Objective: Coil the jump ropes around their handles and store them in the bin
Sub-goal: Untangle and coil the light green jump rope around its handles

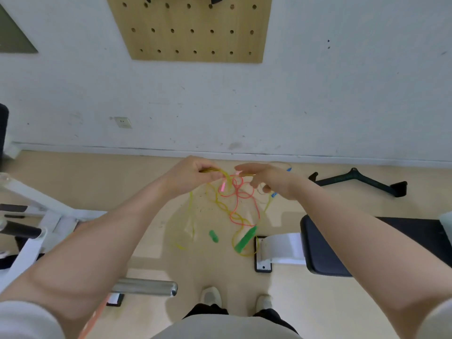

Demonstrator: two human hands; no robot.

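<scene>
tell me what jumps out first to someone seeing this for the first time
A tangle of yellow rope and pink rope hangs mid-frame between two raised hands: the left hand pinches the yellow rope, and the right hand reaches in with loose fingers. Two green handles dangle below, above the tan floor. A wooden pegboard is on the white wall at the top.

Seen from above, a person wears a pale grey top (220,329) with light sleeves (27,321) pushed up past the elbows, leaving both forearms bare, along with black trousers (208,310) and off-white shoes (210,296) with rounded toes.
</scene>
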